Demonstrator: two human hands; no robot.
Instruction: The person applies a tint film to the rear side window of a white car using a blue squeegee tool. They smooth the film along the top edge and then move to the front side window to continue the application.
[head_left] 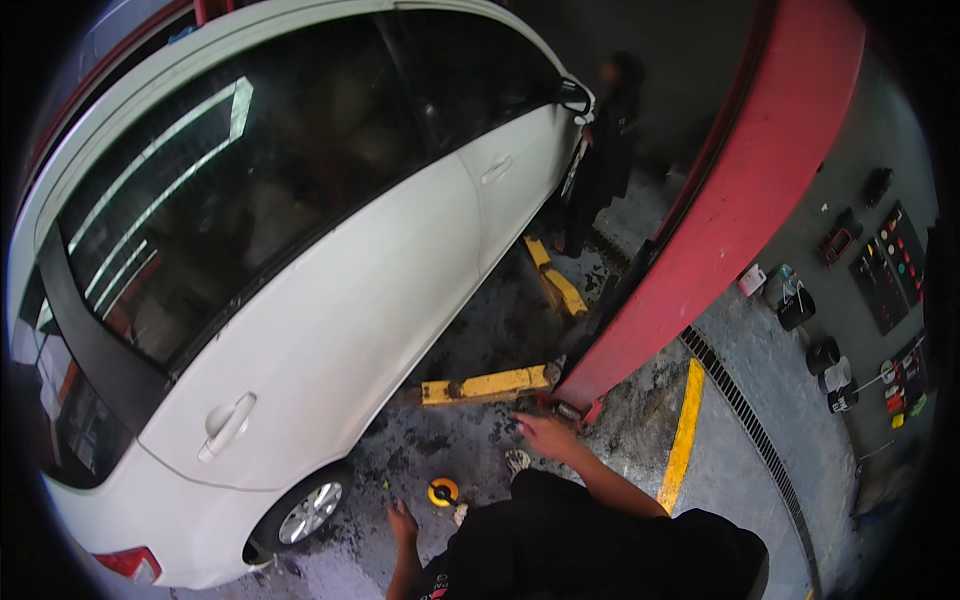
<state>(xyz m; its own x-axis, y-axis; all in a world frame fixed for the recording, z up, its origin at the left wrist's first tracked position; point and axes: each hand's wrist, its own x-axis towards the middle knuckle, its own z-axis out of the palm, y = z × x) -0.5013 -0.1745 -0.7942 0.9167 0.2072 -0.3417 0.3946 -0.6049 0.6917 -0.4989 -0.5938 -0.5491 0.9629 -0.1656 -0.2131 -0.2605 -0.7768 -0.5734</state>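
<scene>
My left hand [402,522] hangs low by the rear wheel [308,512] of a white car [350,290]. Its fingers look loosely apart, with nothing visible in them. On the floor just right of that hand lies a round yellow thing with a black middle [442,492]; its kind is unclear. My right hand [548,438] reaches forward in front of the foot of a red lift post [710,210], a finger stretched out and nothing seen in it. Just beyond that hand, a yellow lift arm [490,384] runs from the post toward the car.
Another person in dark clothes [605,140] stands by the car's front door. A second yellow lift arm [556,276] lies farther off. On the right are a floor grate [750,440], a yellow floor line [683,435], black buckets [796,308] and a tool board [888,268].
</scene>
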